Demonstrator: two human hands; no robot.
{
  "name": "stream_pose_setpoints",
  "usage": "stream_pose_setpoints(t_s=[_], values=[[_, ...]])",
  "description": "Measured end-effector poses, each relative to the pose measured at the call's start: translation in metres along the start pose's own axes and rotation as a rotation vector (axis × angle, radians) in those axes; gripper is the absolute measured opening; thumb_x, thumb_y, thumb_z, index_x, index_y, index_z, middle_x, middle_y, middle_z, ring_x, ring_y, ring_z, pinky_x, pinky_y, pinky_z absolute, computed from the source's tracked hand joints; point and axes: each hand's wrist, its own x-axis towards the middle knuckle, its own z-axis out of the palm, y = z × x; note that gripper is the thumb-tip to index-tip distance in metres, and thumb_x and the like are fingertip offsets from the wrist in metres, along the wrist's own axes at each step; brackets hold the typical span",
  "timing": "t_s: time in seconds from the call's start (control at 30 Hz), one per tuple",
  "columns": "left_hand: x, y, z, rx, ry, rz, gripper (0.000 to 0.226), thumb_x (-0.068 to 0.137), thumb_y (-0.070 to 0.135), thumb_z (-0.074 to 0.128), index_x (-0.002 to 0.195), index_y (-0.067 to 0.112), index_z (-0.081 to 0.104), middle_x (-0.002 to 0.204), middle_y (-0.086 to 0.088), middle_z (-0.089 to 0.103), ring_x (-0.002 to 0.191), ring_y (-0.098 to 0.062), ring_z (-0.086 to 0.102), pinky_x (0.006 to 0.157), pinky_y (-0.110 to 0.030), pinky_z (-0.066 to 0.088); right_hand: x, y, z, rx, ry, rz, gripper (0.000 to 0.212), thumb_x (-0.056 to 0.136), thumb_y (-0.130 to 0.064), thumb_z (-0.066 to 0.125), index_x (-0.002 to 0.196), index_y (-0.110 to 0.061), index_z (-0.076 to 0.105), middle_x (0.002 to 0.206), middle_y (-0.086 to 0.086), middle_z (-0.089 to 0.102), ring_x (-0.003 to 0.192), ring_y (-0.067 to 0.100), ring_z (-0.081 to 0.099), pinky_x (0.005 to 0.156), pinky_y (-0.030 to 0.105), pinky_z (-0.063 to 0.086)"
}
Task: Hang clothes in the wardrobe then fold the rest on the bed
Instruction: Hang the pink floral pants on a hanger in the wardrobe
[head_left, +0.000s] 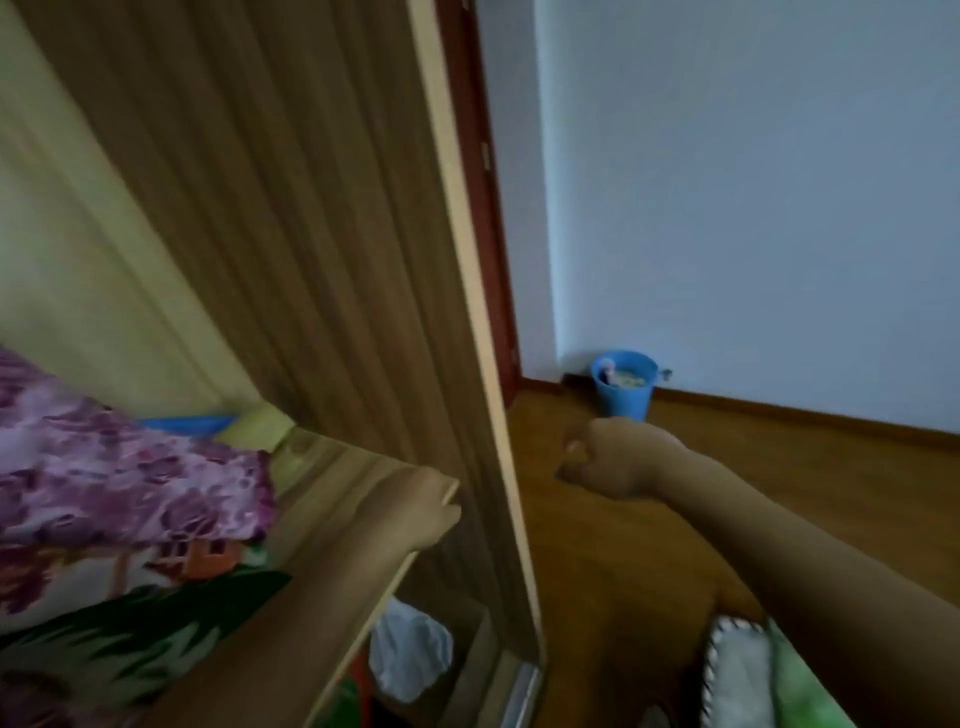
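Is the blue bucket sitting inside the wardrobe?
No, the blue bucket stands on the wooden floor against the wall, outside the wardrobe.

At lower left, the wardrobe shelf (332, 467) carries a purple floral cloth (130, 478) piled over green leaf-print fabric (130, 634). At centre right, a blue bucket (623, 387) stands on the wooden floor (805, 493) against the wall.

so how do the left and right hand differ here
The left hand reaches into the wardrobe by the shelf; the right hand hangs outside, over the floor. The left hand's fingers are out of sight; the right hand's are curled, holding nothing visible. Both are bare.
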Motion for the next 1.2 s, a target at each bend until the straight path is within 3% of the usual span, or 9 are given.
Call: stream_pose_setpoints(t_s=[0.1,0.2,0.27,0.37,0.57,0.63,0.83,1.1,1.2], values=[[0.025,0.046,0.022,-0.089,-0.109,0.108,0.021,0.093,0.040,0.059,0.102,0.021,0.062,0.089,0.004,0.063,0.081,-0.014,0.062,0.072,-0.032,0.053,-0.025,0.057,0.013,0.035,0.045,0.174,0.032,0.088,-0.059,0.053,0.101,-0.031,0.063,0.099,-0.002,0.065,0.097,0.024,0.064,0.075,0.036,0.048],[0.049,0.107,0.042,-0.087,-0.185,0.259,0.024,0.093,0.043,0.059,0.105,0.023,0.061,0.097,0.004,0.065,0.084,-0.014,0.063,0.074,-0.034,0.054,-0.052,0.106,0.024,0.055,0.078,0.327,0.049,0.088,-0.063,0.055,0.125,-0.032,0.059,0.112,0.000,0.066,0.106,0.026,0.063,0.081,0.036,0.050],[0.065,0.148,0.053,-0.028,-0.188,0.346,0.035,0.093,0.047,0.059,0.121,0.027,0.058,0.111,0.005,0.064,0.094,-0.012,0.062,0.076,-0.032,0.052,-0.069,0.138,0.029,0.091,0.093,0.425,0.054,0.088,-0.064,0.056,0.131,-0.032,0.057,0.118,0.001,0.067,0.110,0.027,0.062,0.083,0.037,0.050],[0.083,0.211,0.070,0.016,-0.206,0.479,0.050,0.095,0.048,0.058,0.139,0.026,0.050,0.131,0.005,0.059,0.104,-0.013,0.059,0.077,-0.030,0.052,-0.093,0.184,0.033,0.147,0.116,0.568,0.054,0.088,-0.064,0.056,0.132,-0.032,0.056,0.121,0.003,0.067,0.111,0.027,0.062,0.084,0.038,0.051],[0.138,0.328,0.094,0.165,-0.256,0.679,0.048,0.093,0.055,0.055,0.134,0.030,0.053,0.124,0.009,0.058,0.100,-0.013,0.058,0.079,-0.035,0.055,-0.107,0.275,0.032,0.198,0.188,0.754,0.054,0.092,-0.063,0.052,0.134,-0.030,0.055,0.127,0.003,0.065,0.113,0.026,0.061,0.077,0.036,0.045],[0.165,0.366,0.097,0.220,-0.286,0.739,0.048,0.092,0.058,0.054,0.131,0.030,0.054,0.121,0.009,0.057,0.096,-0.011,0.058,0.078,-0.036,0.056,-0.103,0.305,0.028,0.213,0.203,0.804,0.054,0.092,-0.063,0.052,0.135,-0.029,0.054,0.129,0.003,0.063,0.115,0.025,0.060,0.081,0.038,0.049],[0.226,0.466,0.101,0.283,-0.343,0.855,0.055,0.093,0.059,0.051,0.140,0.031,0.048,0.134,0.006,0.054,0.101,-0.015,0.060,0.082,-0.038,0.056,-0.109,0.380,0.008,0.233,0.217,0.955,0.056,0.092,-0.066,0.048,0.136,-0.031,0.053,0.127,0.001,0.063,0.114,0.023,0.060,0.083,0.040,0.054],[0.261,0.576,0.116,0.333,-0.365,1.089,0.055,0.093,0.056,0.052,0.141,0.030,0.048,0.140,0.004,0.052,0.118,-0.018,0.057,0.090,-0.038,0.054,-0.149,0.432,0.005,0.339,0.268,1.215,0.054,0.090,-0.064,0.047,0.133,-0.031,0.053,0.126,-0.001,0.061,0.115,0.025,0.060,0.087,0.041,0.055],[0.275,0.617,0.127,0.347,-0.371,1.196,0.055,0.092,0.057,0.052,0.141,0.032,0.048,0.140,0.005,0.053,0.108,-0.013,0.059,0.082,-0.032,0.054,-0.156,0.446,0.006,0.353,0.308,1.330,0.054,0.091,-0.065,0.049,0.131,-0.029,0.054,0.122,0.001,0.063,0.112,0.027,0.062,0.080,0.037,0.054]])
